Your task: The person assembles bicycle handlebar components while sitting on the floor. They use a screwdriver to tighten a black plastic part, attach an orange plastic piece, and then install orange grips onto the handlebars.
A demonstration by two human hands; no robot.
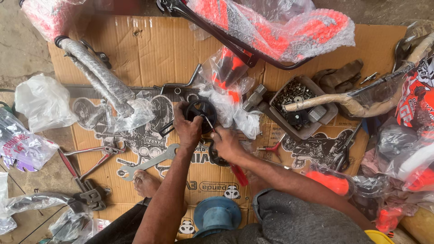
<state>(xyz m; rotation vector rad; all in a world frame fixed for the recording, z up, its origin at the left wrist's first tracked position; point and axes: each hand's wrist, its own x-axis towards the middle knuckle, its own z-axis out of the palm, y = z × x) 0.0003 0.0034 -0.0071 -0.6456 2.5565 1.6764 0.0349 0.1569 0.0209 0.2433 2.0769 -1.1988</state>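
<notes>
Wrench [149,165] lies beside left hand [187,129] gripping black wheel [202,110]; right hand [227,143] grips screwdriver [228,156].

Overhead view of a flattened brown cardboard sheet [149,49] used as a work surface. The left hand [186,128] grips a small black plastic wheel [202,110]; the right hand [227,143] holds a red-handled screwdriver [238,174] with its tip at the wheel's hub. A flat silver multi-spanner [149,162] lies just left of the forearm, and a grey tray of bolts [298,106] sits to the right.
</notes>
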